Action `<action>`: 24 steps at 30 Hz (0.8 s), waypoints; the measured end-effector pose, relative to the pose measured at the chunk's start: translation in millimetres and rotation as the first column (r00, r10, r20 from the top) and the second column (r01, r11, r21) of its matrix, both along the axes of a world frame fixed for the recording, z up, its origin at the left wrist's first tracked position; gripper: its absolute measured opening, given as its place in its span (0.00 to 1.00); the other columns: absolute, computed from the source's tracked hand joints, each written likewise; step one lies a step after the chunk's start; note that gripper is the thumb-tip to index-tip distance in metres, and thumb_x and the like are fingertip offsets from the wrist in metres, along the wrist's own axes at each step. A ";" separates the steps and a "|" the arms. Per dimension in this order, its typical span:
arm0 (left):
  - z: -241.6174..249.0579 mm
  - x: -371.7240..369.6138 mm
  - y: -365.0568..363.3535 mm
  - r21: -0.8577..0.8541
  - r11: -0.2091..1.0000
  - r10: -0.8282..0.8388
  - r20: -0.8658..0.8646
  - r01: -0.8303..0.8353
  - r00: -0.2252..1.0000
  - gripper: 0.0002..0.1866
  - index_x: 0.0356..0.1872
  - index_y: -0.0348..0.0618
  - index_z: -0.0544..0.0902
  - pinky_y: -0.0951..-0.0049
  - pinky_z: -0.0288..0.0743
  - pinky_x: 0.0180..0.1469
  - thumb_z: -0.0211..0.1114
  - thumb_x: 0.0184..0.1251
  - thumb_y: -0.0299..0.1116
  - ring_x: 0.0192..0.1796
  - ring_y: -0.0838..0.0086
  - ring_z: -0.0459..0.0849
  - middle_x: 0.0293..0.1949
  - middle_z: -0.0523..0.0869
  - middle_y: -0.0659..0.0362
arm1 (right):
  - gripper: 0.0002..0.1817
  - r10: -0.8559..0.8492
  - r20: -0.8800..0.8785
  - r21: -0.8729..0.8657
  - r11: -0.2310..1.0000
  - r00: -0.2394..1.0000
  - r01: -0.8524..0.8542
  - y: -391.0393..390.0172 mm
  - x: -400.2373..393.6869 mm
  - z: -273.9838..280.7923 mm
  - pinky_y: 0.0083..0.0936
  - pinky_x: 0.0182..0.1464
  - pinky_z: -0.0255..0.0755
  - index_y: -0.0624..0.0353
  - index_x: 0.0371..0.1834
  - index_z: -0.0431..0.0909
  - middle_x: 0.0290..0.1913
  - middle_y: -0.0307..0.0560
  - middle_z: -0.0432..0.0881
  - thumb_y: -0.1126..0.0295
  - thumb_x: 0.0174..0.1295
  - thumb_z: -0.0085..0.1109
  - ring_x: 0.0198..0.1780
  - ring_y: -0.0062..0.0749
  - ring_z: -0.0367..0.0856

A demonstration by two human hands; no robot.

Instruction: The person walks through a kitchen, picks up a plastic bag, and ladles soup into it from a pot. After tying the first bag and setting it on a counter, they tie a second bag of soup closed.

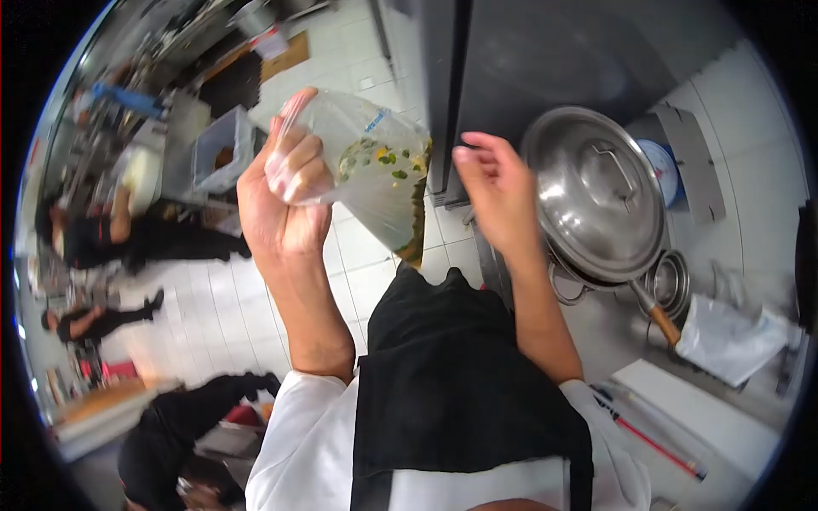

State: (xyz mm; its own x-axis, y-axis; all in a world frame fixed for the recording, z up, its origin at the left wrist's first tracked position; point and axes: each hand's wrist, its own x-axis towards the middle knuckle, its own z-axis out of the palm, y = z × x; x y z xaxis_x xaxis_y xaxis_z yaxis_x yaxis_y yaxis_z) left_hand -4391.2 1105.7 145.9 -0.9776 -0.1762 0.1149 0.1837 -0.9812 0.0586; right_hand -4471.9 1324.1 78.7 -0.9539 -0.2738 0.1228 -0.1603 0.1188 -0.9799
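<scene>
My left hand point(291, 175) is closed around the upper part of a clear plastic bag point(375, 196), with the film stretched over its curled fingers. Green and yellow bits point(390, 160) cling inside the bag, and a brownish-green strip of contents runs along its right edge. Blue print shows near the top. My right hand point(498, 187) is raised to the right of the bag, apart from it, its fingers loosely bent and holding nothing I can see.
A tall grey metal cabinet point(528, 60) stands ahead. To the right are a large lidded steel pan point(592, 187), nested steel bowls point(671, 277) and a white plastic bag point(733, 336). On the left are a clear bin point(223, 149) and several people in dark clothes.
</scene>
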 end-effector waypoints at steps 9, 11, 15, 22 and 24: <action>-33.9 105.6 29.4 -0.120 0.897 0.440 0.131 -0.426 0.888 0.19 0.63 0.25 0.67 0.81 0.60 0.19 0.47 0.84 0.33 0.21 0.82 0.65 0.20 0.66 0.66 | 0.14 0.550 0.487 -0.343 0.835 0.678 -0.431 -67.6 42.6 -54.6 0.17 0.28 0.68 0.66 0.38 0.82 0.28 0.39 0.83 0.63 0.65 0.69 0.25 0.18 0.77; -49.3 141.4 35.0 -0.186 0.841 0.537 0.165 -0.508 0.827 0.19 0.63 0.27 0.68 0.83 0.59 0.19 0.49 0.83 0.34 0.20 0.85 0.63 0.20 0.66 0.67 | 0.14 0.581 0.442 -0.338 0.814 0.684 -0.473 -78.0 61.8 -59.0 0.17 0.28 0.68 0.66 0.38 0.82 0.27 0.38 0.82 0.64 0.65 0.69 0.24 0.18 0.77; -84.4 215.8 64.3 -0.299 0.696 0.718 0.308 -0.653 0.625 0.14 0.58 0.39 0.76 0.86 0.57 0.16 0.54 0.80 0.36 0.16 0.90 0.64 0.18 0.67 0.74 | 0.10 0.733 0.343 -0.332 0.679 0.587 -0.654 -98.8 102.8 -57.1 0.16 0.28 0.63 0.62 0.37 0.84 0.24 0.31 0.76 0.65 0.66 0.68 0.25 0.15 0.69; -124.7 422.7 131.0 -0.311 0.267 0.890 0.443 -0.912 0.109 0.15 0.56 0.38 0.79 0.84 0.56 0.19 0.56 0.80 0.37 0.17 0.88 0.61 0.18 0.64 0.73 | 0.10 0.873 0.487 -0.426 0.264 0.027 -0.865 -132.4 307.0 -98.1 0.16 0.36 0.72 0.67 0.47 0.79 0.37 0.40 0.84 0.72 0.69 0.64 0.33 0.18 0.78; -117.9 421.5 149.6 -0.363 0.208 0.879 0.477 -0.908 0.010 0.12 0.53 0.39 0.81 0.84 0.55 0.19 0.56 0.80 0.35 0.17 0.88 0.60 0.18 0.64 0.72 | 0.11 0.850 0.519 -0.508 0.215 -0.097 -0.834 -137.5 315.3 -97.2 0.18 0.42 0.77 0.69 0.47 0.79 0.38 0.43 0.84 0.71 0.69 0.65 0.35 0.21 0.80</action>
State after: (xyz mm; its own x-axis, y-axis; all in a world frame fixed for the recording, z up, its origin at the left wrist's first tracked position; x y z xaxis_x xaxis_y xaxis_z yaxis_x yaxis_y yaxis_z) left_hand -3969.7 1255.4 28.0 0.1019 -0.9452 -0.3102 0.8687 -0.0674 0.4908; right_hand -4156.7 1186.6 -18.5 0.2541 -0.9284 -0.2711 0.4485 0.3615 -0.8174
